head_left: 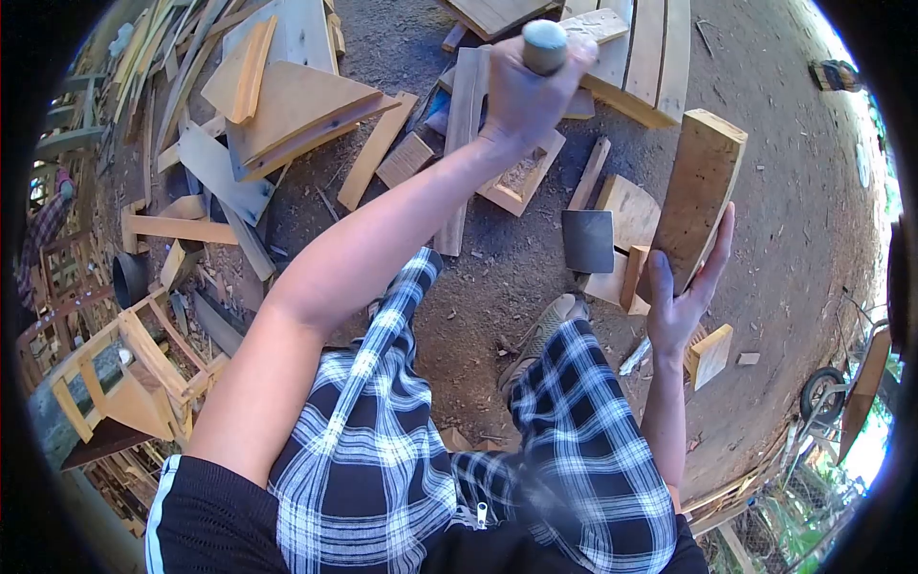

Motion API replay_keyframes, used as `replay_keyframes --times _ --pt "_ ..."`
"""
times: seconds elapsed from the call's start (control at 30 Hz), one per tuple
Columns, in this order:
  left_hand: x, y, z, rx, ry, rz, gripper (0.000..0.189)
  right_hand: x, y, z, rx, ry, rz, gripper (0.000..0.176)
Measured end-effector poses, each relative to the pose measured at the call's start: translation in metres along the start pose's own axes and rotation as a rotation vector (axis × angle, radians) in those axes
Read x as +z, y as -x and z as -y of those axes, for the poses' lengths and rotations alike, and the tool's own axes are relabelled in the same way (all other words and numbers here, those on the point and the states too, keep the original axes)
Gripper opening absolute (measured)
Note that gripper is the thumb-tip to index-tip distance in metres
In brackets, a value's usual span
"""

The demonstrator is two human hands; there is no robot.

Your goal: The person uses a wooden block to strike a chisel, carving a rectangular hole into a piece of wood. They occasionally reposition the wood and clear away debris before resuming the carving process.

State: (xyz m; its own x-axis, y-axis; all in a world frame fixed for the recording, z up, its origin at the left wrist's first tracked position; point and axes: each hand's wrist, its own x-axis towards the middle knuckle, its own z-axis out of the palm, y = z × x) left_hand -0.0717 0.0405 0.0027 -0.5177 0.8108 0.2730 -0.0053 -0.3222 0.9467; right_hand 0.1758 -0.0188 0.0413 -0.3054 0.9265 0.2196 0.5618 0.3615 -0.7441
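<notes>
The block (696,191) looks stiff and hefty, suiting the right hand's (675,320) low clamp; the left hand's (526,100) fingers wrap a handle (545,46).

The block (696,196) is a thick, straight-sided length of wood, its broad face brown and marked with small dark spots, its narrow side and top end paler. It is tilted, the top end leaning right in the view, and its lower part sits between the thumb and fingers of the right hand (681,311). The handle (545,46) shows only a round, pale, bluish end, rising above the closed left hand (531,100); the grip hides the part inside it.
</notes>
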Motion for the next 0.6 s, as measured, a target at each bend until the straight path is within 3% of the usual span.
replay_keyframes --times 0.43,0.53,0.6 --pt "0.017 0.018 0.001 0.038 -0.166 0.064 0.028 -0.006 -0.004 0.005 -0.007 -0.059 0.037 0.088" --pt "0.028 0.03 -0.001 0.12 -0.181 0.131 0.026 -0.026 -0.014 0.014 -0.168 0.119 -0.073 0.087" --pt "0.036 0.042 -0.006 0.181 -0.171 0.188 0.023 -0.048 -0.005 -0.001 -0.074 -0.3 0.094 0.087"
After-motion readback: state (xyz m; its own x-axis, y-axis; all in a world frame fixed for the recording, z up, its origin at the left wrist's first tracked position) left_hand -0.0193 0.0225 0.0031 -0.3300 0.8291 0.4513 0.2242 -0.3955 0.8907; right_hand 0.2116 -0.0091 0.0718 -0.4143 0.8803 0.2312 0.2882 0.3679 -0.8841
